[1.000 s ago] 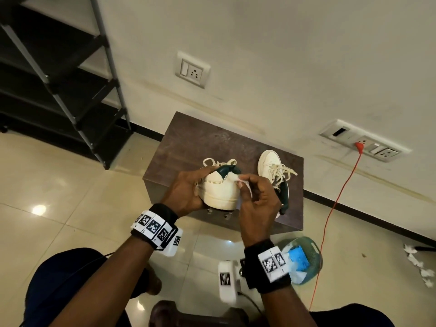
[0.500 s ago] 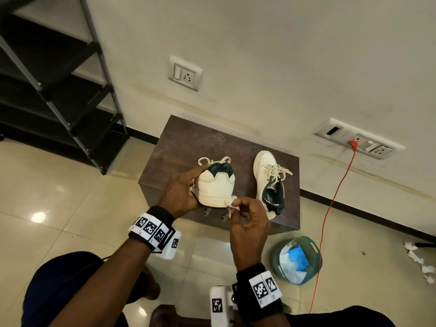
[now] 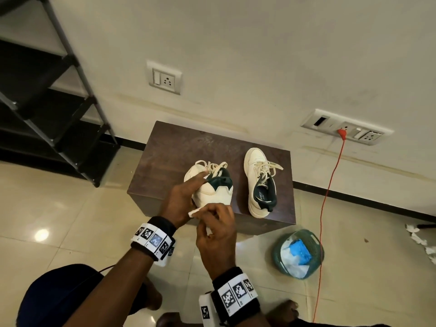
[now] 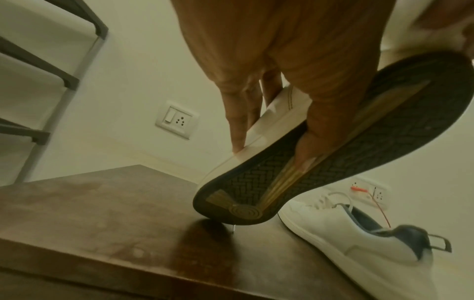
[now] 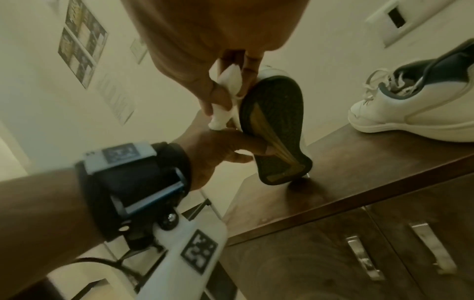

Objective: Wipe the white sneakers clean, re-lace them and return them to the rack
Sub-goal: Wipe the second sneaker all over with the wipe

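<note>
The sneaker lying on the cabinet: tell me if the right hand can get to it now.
Probably not at once: the right hand pinches a white wipe against the held sneaker. The path to the other sneaker looks open.

My left hand [image 3: 179,204] curled around the sneaker [image 3: 213,193], thumb under its sole, my right hand [image 3: 215,234] just beside it, fingers [image 5: 250,60] pinching a white wipe [image 5: 227,91], both forearms reaching forward

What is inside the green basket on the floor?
The green basket holds crumpled white wipes and a blue packet on top of them. Anything beneath those is covered.
</note>
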### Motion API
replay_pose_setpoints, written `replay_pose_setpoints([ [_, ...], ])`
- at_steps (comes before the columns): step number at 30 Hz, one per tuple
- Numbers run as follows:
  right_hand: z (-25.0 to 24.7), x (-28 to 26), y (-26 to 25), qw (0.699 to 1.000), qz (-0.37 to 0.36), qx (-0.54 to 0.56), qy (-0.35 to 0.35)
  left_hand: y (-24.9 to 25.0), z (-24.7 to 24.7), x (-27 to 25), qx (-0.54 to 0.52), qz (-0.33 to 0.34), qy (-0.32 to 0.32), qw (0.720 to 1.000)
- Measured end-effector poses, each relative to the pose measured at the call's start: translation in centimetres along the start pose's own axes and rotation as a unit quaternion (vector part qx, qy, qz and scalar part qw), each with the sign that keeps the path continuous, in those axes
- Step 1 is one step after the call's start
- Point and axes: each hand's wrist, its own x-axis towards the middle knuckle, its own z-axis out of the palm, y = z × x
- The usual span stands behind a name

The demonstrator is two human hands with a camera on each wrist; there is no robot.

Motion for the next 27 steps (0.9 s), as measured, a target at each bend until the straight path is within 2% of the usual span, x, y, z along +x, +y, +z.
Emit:
replay_pose_setpoints([
  [3, -0.3, 1.1, 2.0, 0.998, 0.021, -0.021, 0.053, -1.3, 1.1, 0.4, 0.077, 0.041, -0.014, 0.996],
  [6, -1.2, 3.2, 3.6, 0.994, 0.024, -0.032, 0.097, -2.6, 1.8, 0.6, 0.143, 0.040, -0.053, 0.988],
  [11, -0.6, 4.7, 4.7, 0.993, 0.037, -0.021, 0.108, -3.2, 2.4, 2.0, 0.204, 0.063, -0.033, 0.977],
  [14, -0.5, 3.8, 5.1, 0.984, 0.112, 0.035, 0.133, -3.9, 2.2, 2.7, 0.263, 0.095, -0.068, 0.958],
  [17, -0.5, 2.7, 6.9, 0.949, 0.246, 0.136, 0.141, -5.1, 2.2, 2.8, 0.286, 0.082, -0.093, 0.950],
  [19, -0.5, 2.0, 8.2, 0.927, 0.299, 0.180, 0.136, -6.1, 2.6, 2.7, 0.284, 0.059, -0.092, 0.953],
  [23, -0.6, 1.1, 9.7, 0.898, 0.340, 0.240, 0.140, -7.7, 4.0, 1.7, 0.271, 0.025, -0.096, 0.957],
  [27, -1.2, 1.1, 10.8, 0.890, 0.355, 0.244, 0.147, -6.8, 5.2, 1.9, 0.252, -0.005, -0.106, 0.962],
])
